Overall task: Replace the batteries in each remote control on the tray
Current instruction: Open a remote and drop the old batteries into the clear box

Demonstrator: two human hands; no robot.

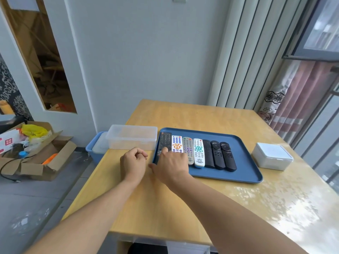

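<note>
Wooden table [165, 208], clear box [132, 137] beside blue tray [244, 158]

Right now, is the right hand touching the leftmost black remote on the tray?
Touching. The head view shows the right hand lying over the near end of the black remote, with a fingertip resting on its buttons and no gap between them.

Light wooden bench [183, 114] in room corner, shiny on right side. Pale grey wall [146, 52] behind. Grey striped curtain [247, 52] beside pink flowered curtain [293, 99]. Window [322, 24] on right, daylight coming in. Grey floor [45, 189] on left, open cardboard box [36, 162] full of stuff.
</note>
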